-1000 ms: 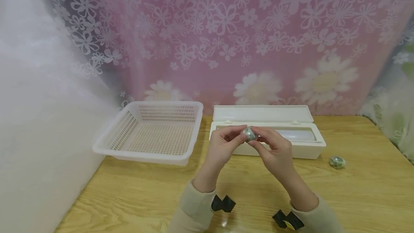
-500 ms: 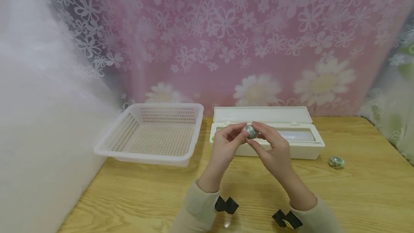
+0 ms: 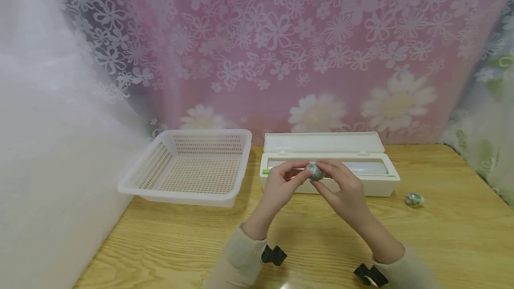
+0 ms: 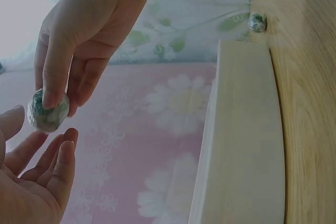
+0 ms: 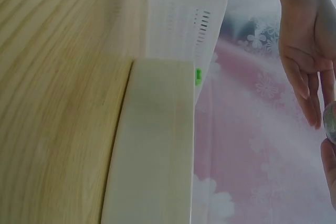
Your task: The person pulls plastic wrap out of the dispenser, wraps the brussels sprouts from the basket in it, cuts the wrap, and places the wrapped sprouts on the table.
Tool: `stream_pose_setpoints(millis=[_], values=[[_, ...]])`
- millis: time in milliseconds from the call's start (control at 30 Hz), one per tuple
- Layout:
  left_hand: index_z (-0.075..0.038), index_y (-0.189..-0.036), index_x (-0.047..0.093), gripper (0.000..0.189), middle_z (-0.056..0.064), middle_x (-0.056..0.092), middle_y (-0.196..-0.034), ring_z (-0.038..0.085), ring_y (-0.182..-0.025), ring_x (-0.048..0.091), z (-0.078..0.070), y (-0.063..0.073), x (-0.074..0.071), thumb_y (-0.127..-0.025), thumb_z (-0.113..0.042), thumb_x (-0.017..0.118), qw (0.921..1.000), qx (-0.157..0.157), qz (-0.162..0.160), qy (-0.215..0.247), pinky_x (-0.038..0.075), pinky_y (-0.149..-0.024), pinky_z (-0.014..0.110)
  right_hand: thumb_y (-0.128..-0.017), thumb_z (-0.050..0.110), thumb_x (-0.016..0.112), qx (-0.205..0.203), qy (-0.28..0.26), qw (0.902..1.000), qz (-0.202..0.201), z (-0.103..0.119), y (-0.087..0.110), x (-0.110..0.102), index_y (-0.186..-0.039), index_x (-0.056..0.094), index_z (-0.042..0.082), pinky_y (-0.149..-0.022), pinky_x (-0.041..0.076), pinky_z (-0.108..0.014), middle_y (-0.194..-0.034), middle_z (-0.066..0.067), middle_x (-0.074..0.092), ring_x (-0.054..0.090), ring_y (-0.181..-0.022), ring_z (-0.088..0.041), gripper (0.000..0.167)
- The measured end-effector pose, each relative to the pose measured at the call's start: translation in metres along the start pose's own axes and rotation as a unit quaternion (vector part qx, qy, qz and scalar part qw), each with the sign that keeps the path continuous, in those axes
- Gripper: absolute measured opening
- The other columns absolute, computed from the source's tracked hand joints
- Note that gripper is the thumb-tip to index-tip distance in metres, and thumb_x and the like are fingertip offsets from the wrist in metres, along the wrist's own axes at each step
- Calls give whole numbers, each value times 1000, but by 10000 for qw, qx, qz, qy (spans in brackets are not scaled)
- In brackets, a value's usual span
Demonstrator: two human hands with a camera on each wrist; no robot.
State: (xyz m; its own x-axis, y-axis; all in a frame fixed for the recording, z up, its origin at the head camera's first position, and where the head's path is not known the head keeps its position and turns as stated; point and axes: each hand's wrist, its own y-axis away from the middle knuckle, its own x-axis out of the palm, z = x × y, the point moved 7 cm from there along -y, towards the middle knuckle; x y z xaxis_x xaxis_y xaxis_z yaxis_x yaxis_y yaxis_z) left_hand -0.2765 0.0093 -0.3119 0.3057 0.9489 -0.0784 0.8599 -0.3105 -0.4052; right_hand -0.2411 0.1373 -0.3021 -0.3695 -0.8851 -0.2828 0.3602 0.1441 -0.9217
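Note:
A small round green-and-white ball [image 3: 315, 171], shiny as if wrapped in clear film, is held up in front of the white cling film dispenser [image 3: 341, 186]. My right hand [image 3: 347, 191] pinches it between thumb and forefinger, seen also from the side in the left wrist view, where the ball [image 4: 48, 111] hangs from those fingertips. From the other side, my left hand [image 3: 279, 188] has its thumb and forefinger tips at the ball's edge; its other fingers [image 4: 62, 169] spread below. A second wrapped ball [image 3: 414, 200] rests on the wooden table at the right.
The dispenser's lid [image 3: 323, 142] stands raised, with a pale roll [image 3: 367, 168] inside and a green slider [image 3: 266, 171] at its left end. A white perforated basket [image 3: 184, 197] sits to the left on the wooden table [image 3: 172, 244]. A pink flowered curtain [image 3: 257, 57] hangs behind.
Both hands stay around the ball, which has turned a little and moved slightly lower and right. The green slider shows more clearly beside the left hand.

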Motion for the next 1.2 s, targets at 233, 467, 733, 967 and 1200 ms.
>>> stream_pose_setpoints(millis=[233,467,733,967,1200], values=[[5,-107,59,23,18,58,-107,23,-93,58,-4,11,-12,-87,-5,55,9947,-215,138,-995,48,-73,23,-81,36,57,193,-14,9997,143,-13,9,-14,-101,63,-5,-73,45,-12,-99,-15,60,56,-88,-10,46],[2,-108,60,25,13,60,-104,18,-91,58,24,17,-27,-88,-13,56,9924,-210,329,-1167,48,-74,25,-82,40,56,303,194,9989,316,-25,20,-33,-98,62,-6,-73,43,-9,-93,-16,61,55,-87,-10,50],[0,-109,60,28,14,59,-104,17,-91,57,41,26,-39,-90,-19,54,9866,-263,513,-1527,48,-72,26,-81,43,56,543,697,9941,631,-40,34,-58,-96,62,-5,-71,42,-8,-91,-13,61,53,-87,-5,51],[-4,-110,61,28,7,60,-105,17,-92,56,45,33,-49,-89,-21,54,9834,-419,428,-1710,48,-73,27,-81,51,50,627,1392,9854,752,-53,48,-86,-92,64,-4,-62,43,-9,-84,-12,62,54,-71,-3,58],[0,-110,59,27,13,59,-105,19,-88,55,47,35,-52,-89,-16,54,9831,-403,515,-1707,48,-67,26,-61,10,80,1073,1847,9707,1097,-71,68,-114,-92,63,-2,-60,41,-6,-83,-9,61,46,-76,11,38]])
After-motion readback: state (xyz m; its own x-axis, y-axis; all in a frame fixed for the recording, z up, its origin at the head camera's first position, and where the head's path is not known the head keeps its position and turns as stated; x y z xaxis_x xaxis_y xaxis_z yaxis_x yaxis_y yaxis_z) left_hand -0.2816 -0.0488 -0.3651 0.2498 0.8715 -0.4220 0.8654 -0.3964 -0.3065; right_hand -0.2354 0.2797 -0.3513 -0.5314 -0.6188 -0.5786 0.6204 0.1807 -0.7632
